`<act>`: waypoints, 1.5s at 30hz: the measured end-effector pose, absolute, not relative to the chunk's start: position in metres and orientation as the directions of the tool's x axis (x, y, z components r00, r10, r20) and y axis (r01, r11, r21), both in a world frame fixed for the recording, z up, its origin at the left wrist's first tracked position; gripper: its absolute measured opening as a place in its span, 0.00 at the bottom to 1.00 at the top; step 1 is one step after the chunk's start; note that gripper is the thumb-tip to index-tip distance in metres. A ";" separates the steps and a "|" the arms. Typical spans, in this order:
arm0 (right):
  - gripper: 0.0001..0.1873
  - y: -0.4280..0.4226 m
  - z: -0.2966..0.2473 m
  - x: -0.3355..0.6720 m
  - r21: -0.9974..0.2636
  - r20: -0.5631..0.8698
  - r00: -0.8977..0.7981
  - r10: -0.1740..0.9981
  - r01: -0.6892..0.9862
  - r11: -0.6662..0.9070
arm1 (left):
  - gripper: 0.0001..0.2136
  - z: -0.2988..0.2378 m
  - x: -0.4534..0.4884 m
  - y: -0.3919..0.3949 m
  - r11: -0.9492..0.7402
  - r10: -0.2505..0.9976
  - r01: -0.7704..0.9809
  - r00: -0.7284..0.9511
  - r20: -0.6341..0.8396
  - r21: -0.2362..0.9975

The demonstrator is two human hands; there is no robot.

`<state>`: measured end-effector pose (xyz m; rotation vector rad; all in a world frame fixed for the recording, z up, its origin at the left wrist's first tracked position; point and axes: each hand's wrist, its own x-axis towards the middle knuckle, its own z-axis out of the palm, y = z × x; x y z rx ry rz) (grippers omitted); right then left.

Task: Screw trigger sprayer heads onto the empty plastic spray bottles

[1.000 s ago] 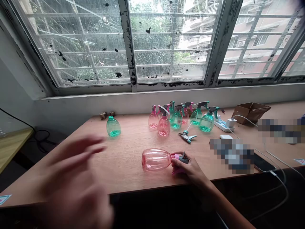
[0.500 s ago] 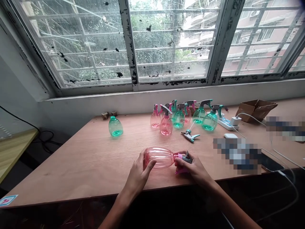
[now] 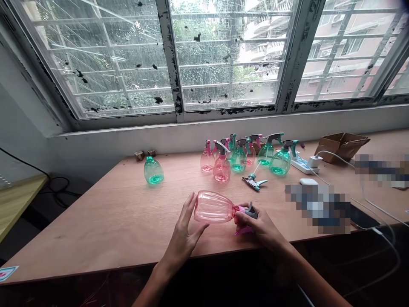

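While holding the translucent pink plastic bottle [image 3: 213, 207] by its grey-and-pink trigger head [image 3: 251, 211] in the right hand [image 3: 263, 226] over the brown wooden table [image 3: 96, 230], with the left hand [image 3: 181, 238] splayed alongside, beware slippage from one-ended support.

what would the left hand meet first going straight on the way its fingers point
Likely the leftmost standing pink bottle, past the base of the held bottle, though depth is unclear.
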<state>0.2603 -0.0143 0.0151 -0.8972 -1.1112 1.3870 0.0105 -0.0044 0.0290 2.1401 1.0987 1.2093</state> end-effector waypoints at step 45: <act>0.16 -0.012 0.007 0.261 -0.946 0.115 -0.084 0.990 -0.314 0.083 | 0.42 0.032 0.011 -0.005 -0.262 0.938 0.212 0.284 0.198 0.941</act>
